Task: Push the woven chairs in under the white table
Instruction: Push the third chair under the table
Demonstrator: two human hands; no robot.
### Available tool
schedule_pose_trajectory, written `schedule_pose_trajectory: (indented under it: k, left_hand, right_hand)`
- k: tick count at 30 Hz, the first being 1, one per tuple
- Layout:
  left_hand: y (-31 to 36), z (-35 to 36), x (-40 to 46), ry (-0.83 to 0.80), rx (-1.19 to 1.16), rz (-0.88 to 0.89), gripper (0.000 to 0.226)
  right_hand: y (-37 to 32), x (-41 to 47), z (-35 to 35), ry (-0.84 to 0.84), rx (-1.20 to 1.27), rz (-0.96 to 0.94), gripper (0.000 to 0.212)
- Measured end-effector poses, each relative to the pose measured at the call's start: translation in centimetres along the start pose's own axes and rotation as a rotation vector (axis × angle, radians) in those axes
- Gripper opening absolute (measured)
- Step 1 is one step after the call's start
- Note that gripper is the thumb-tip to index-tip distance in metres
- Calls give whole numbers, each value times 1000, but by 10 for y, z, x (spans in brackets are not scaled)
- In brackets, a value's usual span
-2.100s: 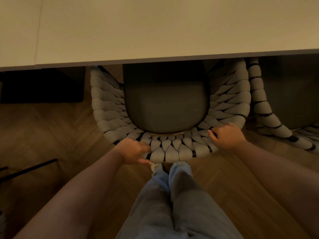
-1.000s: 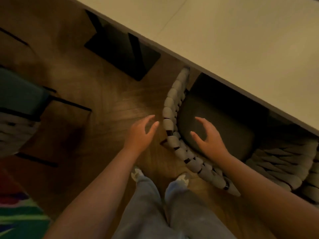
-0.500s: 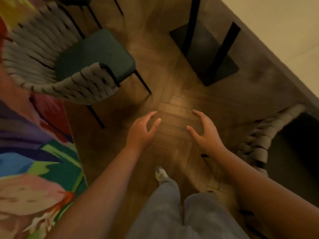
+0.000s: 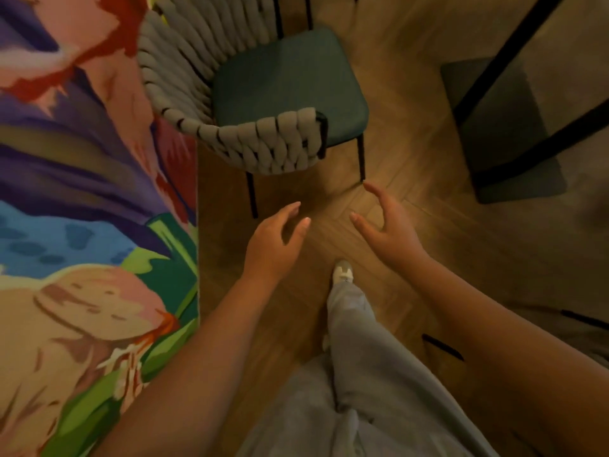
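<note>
Grey trouser legs point(image 4: 349, 374): nearest the camera, one pale shoe point(image 4: 342, 273) stepping forward on the herringbone wood floor point(image 4: 428, 225).
Left hand point(image 4: 273, 242): empty, fingers point(image 4: 293, 207) loosely spread and relaxed, hovering over the floor just short of the chair.
Right hand point(image 4: 392, 225): empty too, fingers straight and apart, near the chair's front leg but not touching it.
Woven grey rope chair with a green seat pad point(image 4: 263, 94): stands free on the floor beside the bright patterned rug point(image 4: 82, 192), well apart from the desk, its seat turned toward the black desk base point(image 4: 514, 127) at right.
Step in hand, as I judge: reaching for this chair.
Doing it well: take the curved woven back with both hands, one each side, turn the seat square to the desk, then push evenly and low so the thin black legs slide without catching the rug edge or striking the base.
</note>
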State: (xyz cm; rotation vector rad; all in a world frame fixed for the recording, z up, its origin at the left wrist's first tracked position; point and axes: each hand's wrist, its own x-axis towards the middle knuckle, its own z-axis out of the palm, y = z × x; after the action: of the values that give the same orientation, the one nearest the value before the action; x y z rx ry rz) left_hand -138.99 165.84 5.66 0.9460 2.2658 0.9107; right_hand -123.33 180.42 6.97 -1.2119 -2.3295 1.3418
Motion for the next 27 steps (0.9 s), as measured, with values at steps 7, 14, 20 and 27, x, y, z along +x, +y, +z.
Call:
schedule_pose_trajectory:
  k: [7,14,20,27]
  left_hand:
    - [-10,-34,64,31,16,-92,48]
    - [-28,-79,147,91,77,-117,50]
    - [-62,-130,208,75,136,-73,48]
    - [-114,-199,283,-74,215,-67,47]
  right_hand:
    - [-38,94,22,-108,-51,-115,62]
    - [-75,200,56,-159,-180,-274,57]
    - [-114,263,113,-215,-279,-293,60]
    - [-150,313,188,-279,-371,-189,67]
